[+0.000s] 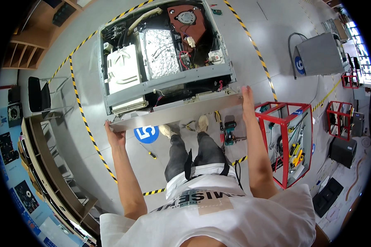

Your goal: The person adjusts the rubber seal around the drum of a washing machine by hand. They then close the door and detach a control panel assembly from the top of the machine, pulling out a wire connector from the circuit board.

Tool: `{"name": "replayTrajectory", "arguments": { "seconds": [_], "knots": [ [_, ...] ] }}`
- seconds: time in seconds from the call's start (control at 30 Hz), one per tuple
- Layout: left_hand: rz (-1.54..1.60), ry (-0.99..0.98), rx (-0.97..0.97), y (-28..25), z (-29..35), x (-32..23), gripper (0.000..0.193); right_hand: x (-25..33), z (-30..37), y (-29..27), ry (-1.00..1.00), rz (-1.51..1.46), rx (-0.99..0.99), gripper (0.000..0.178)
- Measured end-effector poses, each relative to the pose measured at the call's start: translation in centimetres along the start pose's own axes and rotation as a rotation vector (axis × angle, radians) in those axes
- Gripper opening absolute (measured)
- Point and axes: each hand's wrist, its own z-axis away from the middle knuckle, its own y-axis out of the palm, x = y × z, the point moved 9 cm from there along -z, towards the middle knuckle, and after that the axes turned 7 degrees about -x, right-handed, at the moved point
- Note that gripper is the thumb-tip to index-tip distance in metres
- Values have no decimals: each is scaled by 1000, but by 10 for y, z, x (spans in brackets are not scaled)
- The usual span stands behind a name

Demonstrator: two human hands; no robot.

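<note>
A long, pale grey appliance panel runs across the front of an opened appliance, probably a washing machine, with a grey metal frame. My left hand grips the panel's left end, the thumb along its near edge. At the opposite end, my right hand presses against the panel's edge, fingers pointing up. Inside the housing are a white plastic box, a foil-covered box and a red-brown cover with a round fan part. Loose wires show behind the panel; the fingers behind its ends are partly hidden.
On the floor by my shoes lie pliers, a screwdriver and a cordless drill. A red-framed tool cart stands near my right arm. Chair and shelving are left; a grey appliance stands far right.
</note>
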Motion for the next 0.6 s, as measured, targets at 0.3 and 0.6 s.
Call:
{"name": "replayTrajectory", "arguments": {
  "seconds": [0.3,0.6],
  "knots": [
    [-42,50,-18,-1,-3,-5,57,132,-21,204,-827,543,235,46],
    [-82,23,-68,7,2,-1,57,109,-33,262,-928,698,346,35]
  ]
}}
